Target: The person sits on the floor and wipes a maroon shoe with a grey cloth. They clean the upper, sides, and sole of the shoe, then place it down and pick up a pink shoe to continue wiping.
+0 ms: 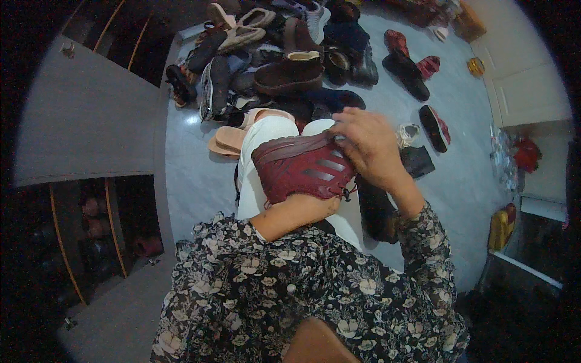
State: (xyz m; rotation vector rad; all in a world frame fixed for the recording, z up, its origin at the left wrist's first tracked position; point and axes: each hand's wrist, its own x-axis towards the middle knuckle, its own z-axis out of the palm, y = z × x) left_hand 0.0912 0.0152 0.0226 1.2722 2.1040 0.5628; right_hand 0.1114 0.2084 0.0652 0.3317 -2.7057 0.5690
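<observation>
A maroon sports shoe [304, 170] with dark side stripes and laces lies on its side over my lap, its sole edge away from me. My left hand [324, 206] reaches under and into the shoe; its fingers are hidden by it, and only the wrist and forearm show. My right hand [363, 138] is at the sole edge on the shoe's right end, fingers bent and slightly blurred; whether it grips the shoe or only touches it is unclear. White trousers [254, 181] cover my legs beneath the shoe.
A heap of mixed shoes [290, 68] lies on the grey floor ahead. Tan slippers [227, 140] are left of my knees. Several loose shoes [406, 75] and a black box-like item [417, 162] lie to the right. Open cabinet compartments [109, 227] stand left, pale cabinets [526, 95] right.
</observation>
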